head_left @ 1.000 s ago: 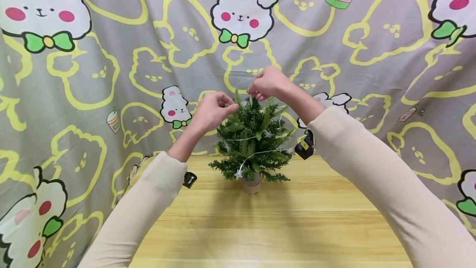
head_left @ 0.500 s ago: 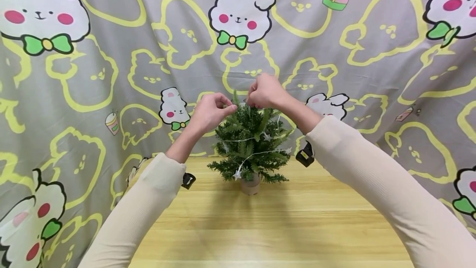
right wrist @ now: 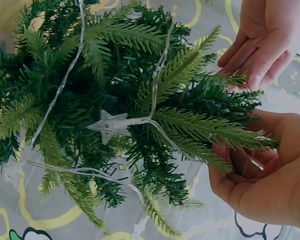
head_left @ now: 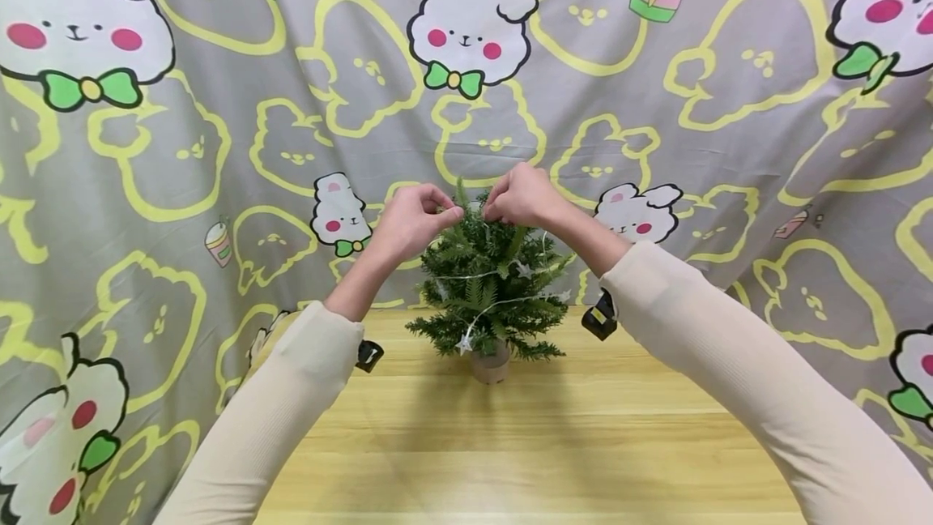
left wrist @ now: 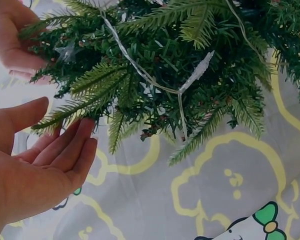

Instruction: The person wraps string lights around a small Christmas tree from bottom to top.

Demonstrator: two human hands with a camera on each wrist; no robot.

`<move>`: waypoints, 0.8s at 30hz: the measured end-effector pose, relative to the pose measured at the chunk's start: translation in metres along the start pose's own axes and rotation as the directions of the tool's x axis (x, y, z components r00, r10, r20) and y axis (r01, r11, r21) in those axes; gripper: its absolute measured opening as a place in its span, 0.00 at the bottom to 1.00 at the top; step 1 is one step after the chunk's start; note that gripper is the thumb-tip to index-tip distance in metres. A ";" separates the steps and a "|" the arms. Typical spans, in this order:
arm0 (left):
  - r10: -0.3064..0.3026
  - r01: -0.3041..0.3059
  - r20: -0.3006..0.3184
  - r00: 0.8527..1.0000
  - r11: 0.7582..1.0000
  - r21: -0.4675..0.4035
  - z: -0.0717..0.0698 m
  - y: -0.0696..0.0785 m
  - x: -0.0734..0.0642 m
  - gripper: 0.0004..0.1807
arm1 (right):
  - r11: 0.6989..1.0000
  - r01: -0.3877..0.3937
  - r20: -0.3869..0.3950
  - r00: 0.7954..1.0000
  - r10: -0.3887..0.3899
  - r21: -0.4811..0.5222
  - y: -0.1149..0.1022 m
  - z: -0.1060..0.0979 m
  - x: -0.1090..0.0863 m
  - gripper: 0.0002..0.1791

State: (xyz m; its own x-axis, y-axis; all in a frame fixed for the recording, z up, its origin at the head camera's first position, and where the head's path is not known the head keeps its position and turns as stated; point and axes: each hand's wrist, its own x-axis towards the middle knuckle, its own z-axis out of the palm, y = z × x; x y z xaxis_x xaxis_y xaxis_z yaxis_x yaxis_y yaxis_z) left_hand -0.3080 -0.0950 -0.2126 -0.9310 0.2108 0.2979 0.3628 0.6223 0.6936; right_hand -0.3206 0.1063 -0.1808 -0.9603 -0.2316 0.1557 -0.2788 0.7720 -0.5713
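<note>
A small artificial Christmas tree [head_left: 490,282] stands in a pot [head_left: 492,367] on the wooden table, wound with a clear wire of star-shaped string lights [head_left: 465,342]. At its top left, my left hand [head_left: 415,217] has a branch tip between thumb and fingers, with a gap showing in the left wrist view. Curled fingers of my right hand [head_left: 526,197] are at the top right, among the upper branches. In the right wrist view, the string light wire [right wrist: 165,134] runs from a star [right wrist: 110,126] to that hand [right wrist: 265,175]. Its fingertips are partly hidden by needles.
Behind and beside the table hangs a grey curtain [head_left: 291,63] printed with cartoon bears. The wooden table top [head_left: 496,452] stretches in front of the tree. Black wrist cameras sit on both sleeves.
My right hand has come down from above the tree into the top branches, bringing a light's pale tip with it. My left hand has stayed nearly still.
</note>
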 end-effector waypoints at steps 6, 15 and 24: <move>-0.001 0.001 -0.002 1.000 1.000 -0.003 0.000 -0.002 -0.001 0.12 | 0.999 -0.005 -0.003 1.000 0.005 -0.032 0.001 0.006 0.001 0.07; -0.015 0.015 0.000 1.000 1.000 -0.008 0.003 0.003 -0.002 0.10 | 0.996 0.034 -0.045 0.998 -0.038 -0.081 -0.002 0.005 -0.006 0.09; 0.004 -0.004 -0.014 1.000 1.000 0.000 0.001 0.004 -0.003 0.10 | 0.994 0.061 -0.089 0.994 -0.068 -0.087 -0.015 -0.011 -0.014 0.13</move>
State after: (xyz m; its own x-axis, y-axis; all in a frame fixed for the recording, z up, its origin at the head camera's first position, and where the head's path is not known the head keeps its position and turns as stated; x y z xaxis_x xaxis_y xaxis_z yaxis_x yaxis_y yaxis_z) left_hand -0.3041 -0.0927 -0.2113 -0.9291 0.2022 0.3097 0.3661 0.6218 0.6923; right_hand -0.3035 0.1040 -0.1658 -0.9362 -0.2303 0.2654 -0.3365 0.8051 -0.4884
